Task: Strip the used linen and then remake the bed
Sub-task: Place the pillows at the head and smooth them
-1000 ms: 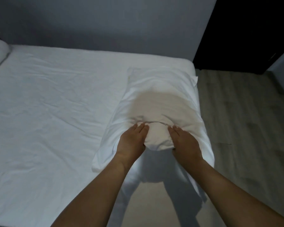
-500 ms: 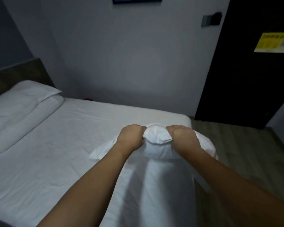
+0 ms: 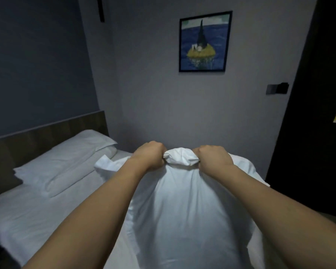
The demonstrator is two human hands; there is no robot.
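Observation:
A white pillow in its case (image 3: pixel 186 214) hangs upright in front of me, raised above the bed. My left hand (image 3: pixel 150 155) grips the bunched top edge of the case on the left, and my right hand (image 3: pixel 213 158) grips it on the right, fingers curled into the cloth. The bed (image 3: pixel 33 216) with its white sheet lies below and to the left. A second white pillow (image 3: pixel 66 162) rests against the wooden headboard (image 3: pixel 47 133).
A grey wall with a framed picture (image 3: pixel 205 41) stands straight ahead. A dark door (image 3: pixel 318 113) with a yellow notice is at the right, a switch plate (image 3: pixel 277 88) beside it. Wooden floor shows at the lower right.
Both hands have closed on the pillow's near end and lifted it off the bed to chest height. My view has tilted up from the mattress to the wall and headboard.

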